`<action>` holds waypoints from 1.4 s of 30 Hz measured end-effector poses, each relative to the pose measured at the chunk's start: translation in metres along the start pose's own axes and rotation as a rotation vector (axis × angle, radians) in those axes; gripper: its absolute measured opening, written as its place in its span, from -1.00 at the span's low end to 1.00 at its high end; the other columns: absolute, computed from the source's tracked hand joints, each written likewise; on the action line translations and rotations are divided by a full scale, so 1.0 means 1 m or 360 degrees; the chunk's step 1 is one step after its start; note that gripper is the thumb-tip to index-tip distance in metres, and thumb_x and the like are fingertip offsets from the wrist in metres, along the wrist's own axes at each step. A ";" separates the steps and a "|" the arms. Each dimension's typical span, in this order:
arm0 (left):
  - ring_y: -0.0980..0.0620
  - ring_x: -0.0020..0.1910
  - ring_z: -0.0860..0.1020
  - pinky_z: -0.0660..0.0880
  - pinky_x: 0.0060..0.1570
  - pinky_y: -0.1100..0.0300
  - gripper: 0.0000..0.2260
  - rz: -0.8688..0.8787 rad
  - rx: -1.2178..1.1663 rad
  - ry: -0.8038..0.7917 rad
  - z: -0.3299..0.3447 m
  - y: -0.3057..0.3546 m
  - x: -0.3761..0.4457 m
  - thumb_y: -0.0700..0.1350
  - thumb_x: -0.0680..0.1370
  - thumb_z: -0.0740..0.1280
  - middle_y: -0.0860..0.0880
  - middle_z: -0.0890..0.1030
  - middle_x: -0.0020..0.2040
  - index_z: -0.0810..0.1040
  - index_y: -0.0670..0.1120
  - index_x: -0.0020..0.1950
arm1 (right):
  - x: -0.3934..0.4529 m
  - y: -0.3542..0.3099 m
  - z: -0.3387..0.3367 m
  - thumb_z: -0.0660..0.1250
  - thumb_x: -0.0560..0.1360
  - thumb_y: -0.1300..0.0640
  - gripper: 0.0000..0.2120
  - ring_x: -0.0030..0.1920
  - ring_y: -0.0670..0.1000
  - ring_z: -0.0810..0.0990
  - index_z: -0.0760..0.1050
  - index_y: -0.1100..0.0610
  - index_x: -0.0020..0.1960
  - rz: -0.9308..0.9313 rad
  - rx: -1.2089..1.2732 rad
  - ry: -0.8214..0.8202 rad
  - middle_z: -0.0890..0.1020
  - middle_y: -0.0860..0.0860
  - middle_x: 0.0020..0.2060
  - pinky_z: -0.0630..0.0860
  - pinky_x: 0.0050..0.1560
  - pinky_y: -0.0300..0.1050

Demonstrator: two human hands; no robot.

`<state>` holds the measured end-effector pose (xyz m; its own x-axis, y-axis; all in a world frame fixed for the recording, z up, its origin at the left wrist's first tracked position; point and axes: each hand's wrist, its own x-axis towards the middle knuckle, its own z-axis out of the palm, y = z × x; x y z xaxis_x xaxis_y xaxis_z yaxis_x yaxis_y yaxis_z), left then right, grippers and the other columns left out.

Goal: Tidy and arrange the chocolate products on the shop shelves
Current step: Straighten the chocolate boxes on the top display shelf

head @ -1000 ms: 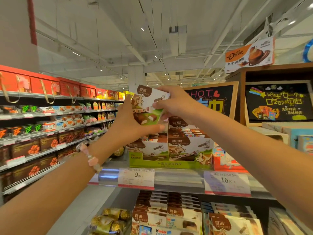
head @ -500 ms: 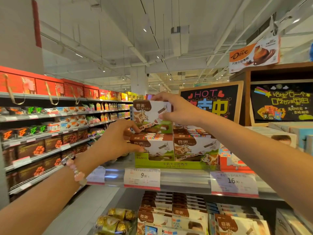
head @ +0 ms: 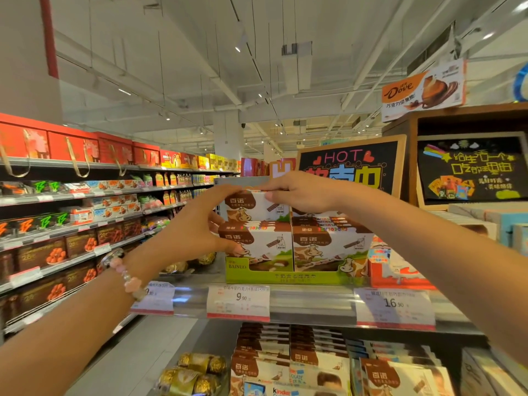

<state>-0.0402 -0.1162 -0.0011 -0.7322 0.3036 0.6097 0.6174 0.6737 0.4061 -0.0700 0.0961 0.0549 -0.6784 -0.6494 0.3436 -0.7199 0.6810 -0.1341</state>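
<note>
While both hands, left hand (head: pixel 197 224) and right hand (head: pixel 297 192), grip the top chocolate box (head: pixel 254 208), the green display tray (head: pixel 285 277) holds stacked boxes.

Shop: stocked shelves (head: pixel 85 195), price tags (head: pixel 238 302)

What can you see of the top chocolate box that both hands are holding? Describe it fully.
The top chocolate box is white cardboard with a brown patch bearing Chinese characters and a cartoon cow. It sits upright, front facing out, on the left stack in the green display tray. The left hand grips its left side; the right hand pinches its top edge.
</note>
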 end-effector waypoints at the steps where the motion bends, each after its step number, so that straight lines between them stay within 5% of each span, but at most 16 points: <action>1: 0.18 -0.12 0.58 0.51 -0.26 0.44 -0.18 -0.0004 0.0012 -0.0008 -0.001 -0.001 0.001 -0.14 0.21 0.61 0.34 0.38 0.11 0.23 0.42 0.21 | 0.000 -0.001 -0.001 0.05 0.64 0.13 -0.64 0.27 -0.05 0.38 0.33 0.12 0.41 0.0008 0.0021 -0.0040 0.43 0.02 0.35 0.18 0.15 -0.35; 4: 0.15 -0.09 0.60 0.54 -0.13 0.35 -0.27 -0.0079 -0.0023 -0.0010 -0.005 -0.003 0.004 -0.10 0.21 0.61 0.20 0.53 0.09 0.41 0.17 0.31 | 0.001 -0.003 -0.002 0.06 0.63 0.17 -0.64 0.39 0.01 0.30 0.35 0.12 0.41 0.0043 0.0005 -0.0181 0.37 0.04 0.40 0.14 0.30 -0.23; 6: 0.18 -0.07 0.59 0.50 -0.10 0.37 -0.31 -0.0091 0.0032 -0.0068 -0.006 -0.003 0.006 -0.07 0.22 0.59 0.21 0.55 0.07 0.45 0.06 0.32 | 0.002 -0.004 -0.001 0.10 0.62 0.18 -0.66 0.31 0.01 0.37 0.40 0.09 0.37 0.0063 -0.0044 -0.0241 0.43 0.01 0.35 0.22 0.21 -0.23; 11: 0.30 -0.03 0.45 0.33 -0.15 0.46 -0.38 -0.0053 0.0226 -0.0100 -0.002 -0.006 0.007 -0.01 0.29 0.56 0.27 0.44 0.03 0.44 0.12 0.30 | 0.003 -0.006 0.001 0.13 0.61 0.18 -0.67 0.10 -0.06 0.47 0.44 0.04 0.34 0.0105 -0.0032 -0.0267 0.53 -0.01 0.22 0.37 -0.01 -0.31; 16: 0.13 0.08 0.47 0.50 0.09 0.08 -0.41 -0.0094 0.0192 -0.0154 0.000 -0.012 0.006 -0.01 0.32 0.54 0.14 0.45 0.15 0.39 0.16 0.29 | 0.003 -0.007 0.004 0.07 0.62 0.13 -0.64 0.31 0.03 0.38 0.37 0.02 0.39 0.0121 -0.0190 -0.0242 0.43 0.02 0.35 0.25 0.35 -0.09; 19: 0.14 0.06 0.49 0.52 0.04 0.19 -0.42 -0.0061 0.0193 -0.0178 -0.001 -0.007 0.005 -0.05 0.33 0.54 0.17 0.44 0.11 0.39 0.15 0.28 | -0.005 -0.006 0.003 0.08 0.62 0.14 -0.62 0.39 0.01 0.30 0.32 0.06 0.42 0.0083 -0.0161 -0.0005 0.37 0.03 0.40 0.16 0.28 -0.23; 23: 0.39 -0.08 0.46 0.41 -0.31 0.54 -0.46 0.0021 0.0115 -0.0163 -0.004 0.006 0.002 0.01 0.29 0.54 0.36 0.37 0.00 0.38 0.23 0.17 | -0.025 -0.005 -0.005 0.18 0.58 0.20 -0.65 0.25 -0.04 0.46 0.40 0.11 0.35 0.0026 0.0179 0.0374 0.50 0.03 0.27 0.34 0.21 -0.23; 26: 0.27 0.02 0.43 0.36 -0.12 0.39 -0.44 0.0021 0.0167 0.0007 -0.006 0.019 0.003 0.25 0.20 0.41 0.26 0.39 0.07 0.38 0.25 0.16 | -0.046 -0.005 -0.011 0.24 0.54 0.25 -0.72 0.15 -0.03 0.53 0.49 0.17 0.24 0.0023 0.0338 0.0602 0.57 0.04 0.16 0.44 0.21 -0.18; 29: 0.17 0.04 0.47 0.40 0.07 0.13 -0.67 0.0169 0.0119 0.0149 0.001 0.036 0.011 0.17 0.32 0.42 0.16 0.51 0.05 0.49 0.18 0.04 | -0.070 -0.004 -0.013 0.27 0.51 0.28 -0.79 -0.01 -0.06 0.55 0.56 0.19 0.13 0.0041 0.0341 0.0798 0.61 0.04 0.01 0.44 -0.06 -0.41; 34: 0.27 -0.11 0.53 0.40 -0.12 0.34 -0.90 0.0378 -0.0053 0.0228 0.031 0.077 0.028 -0.06 0.44 0.42 0.17 0.57 -0.11 0.57 0.03 -0.07 | -0.114 0.004 -0.018 0.32 0.50 0.22 -0.88 -0.24 -0.23 0.50 0.59 0.14 0.00 0.0159 0.0248 0.1074 0.61 -0.06 -0.17 0.43 -0.20 -0.43; 39: 0.25 -0.22 0.53 0.42 -0.26 0.40 -0.92 0.0470 -0.0212 0.0139 0.069 0.119 0.041 -0.04 0.40 0.41 0.14 0.58 -0.18 0.55 0.11 -0.16 | -0.168 0.026 -0.033 0.34 0.49 0.16 -0.88 -0.16 0.05 0.57 0.58 0.14 0.01 0.0353 0.0149 0.1094 0.60 -0.02 -0.20 0.51 -0.16 -0.10; 42: 0.32 -0.28 0.53 0.45 -0.37 0.44 -0.92 0.0535 -0.0305 0.0062 0.095 0.145 0.051 -0.10 0.43 0.42 0.09 0.59 -0.20 0.56 0.06 -0.14 | -0.204 0.047 -0.046 0.35 0.48 0.15 -0.87 -0.12 0.07 0.58 0.58 0.12 0.01 0.0451 0.0092 0.1060 0.62 0.08 -0.12 0.50 -0.15 -0.12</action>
<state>-0.0157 0.0607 0.0247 -0.4704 0.4577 0.7545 0.8665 0.4014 0.2967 0.0411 0.2765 0.0209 -0.6199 -0.0942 0.7790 -0.5488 0.7616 -0.3446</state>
